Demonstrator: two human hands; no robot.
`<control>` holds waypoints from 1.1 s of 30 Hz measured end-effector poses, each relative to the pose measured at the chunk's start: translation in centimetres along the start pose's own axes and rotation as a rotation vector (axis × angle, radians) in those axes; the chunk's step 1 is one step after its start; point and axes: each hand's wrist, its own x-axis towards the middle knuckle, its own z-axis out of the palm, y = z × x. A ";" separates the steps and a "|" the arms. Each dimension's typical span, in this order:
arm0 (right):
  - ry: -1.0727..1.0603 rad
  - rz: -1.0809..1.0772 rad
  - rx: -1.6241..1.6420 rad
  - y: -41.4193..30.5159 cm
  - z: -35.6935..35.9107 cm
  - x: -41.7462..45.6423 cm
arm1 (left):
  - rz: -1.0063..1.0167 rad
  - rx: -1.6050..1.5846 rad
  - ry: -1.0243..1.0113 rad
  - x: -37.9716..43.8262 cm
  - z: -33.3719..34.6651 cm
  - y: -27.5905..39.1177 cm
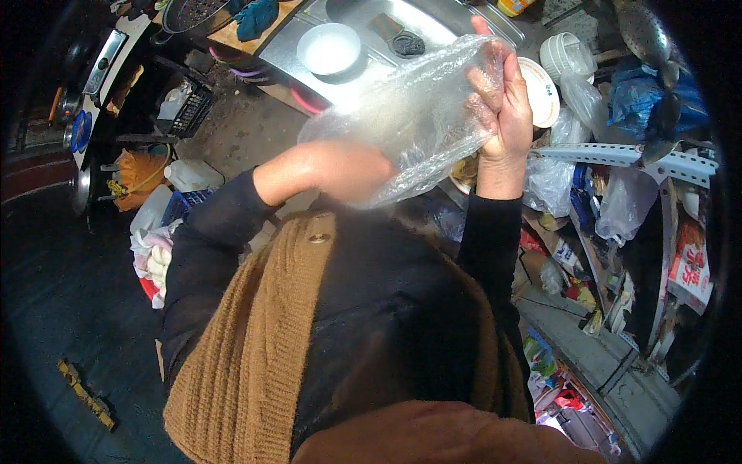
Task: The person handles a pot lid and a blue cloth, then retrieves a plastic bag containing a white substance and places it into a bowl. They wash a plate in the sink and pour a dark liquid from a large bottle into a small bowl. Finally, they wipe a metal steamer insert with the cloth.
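A clear, crinkled plastic bag (406, 116) is stretched between my two hands, in front of my chest and partly over a stainless steel sink (284, 55). My right hand (507, 110) holds the bag's right end; some fingers show through the film and others stick out past it. At the bag's lower left, my left hand (348, 171) is blurred by motion, its fingers partly covered by the plastic, so its grip is unclear. Beyond the bag, a white bowl (328, 49) sits in the sink, left of the dark drain strainer (406, 45).
White round tub (539, 93) and white plastic basket (567, 55) stand right of the sink. A perforated metal shelf rail (626, 156) runs below them, near a blue plastic bag (629, 95). Metal ladles (646, 32) hang upper right. A black crate (194, 110) and white jug (194, 175) lie left.
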 end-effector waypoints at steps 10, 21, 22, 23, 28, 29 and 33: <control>-0.003 -0.078 -0.138 -1.0 1.2 3.7 | -0.527 0.120 0.509 4.6 -2.4 -4.5; -0.077 0.084 -0.288 1.6 2.8 -0.3 | -0.164 -0.026 0.709 6.1 -1.4 -5.9; -0.100 0.077 -0.247 1.7 2.7 -0.2 | -0.234 -0.053 0.596 6.6 -1.5 -6.4; -0.102 0.097 -0.188 1.7 2.6 -0.4 | -0.295 -0.039 0.521 6.8 -1.5 -6.8; -0.023 0.074 0.112 0.8 1.1 -0.2 | -0.396 0.021 0.494 7.1 -1.1 -7.6; -0.022 0.057 0.123 0.5 1.1 0.1 | -0.371 0.011 0.542 7.9 -0.9 -8.0; -0.241 0.026 0.287 -0.8 -0.4 2.4 | -0.322 -0.042 0.705 9.8 -0.4 -9.3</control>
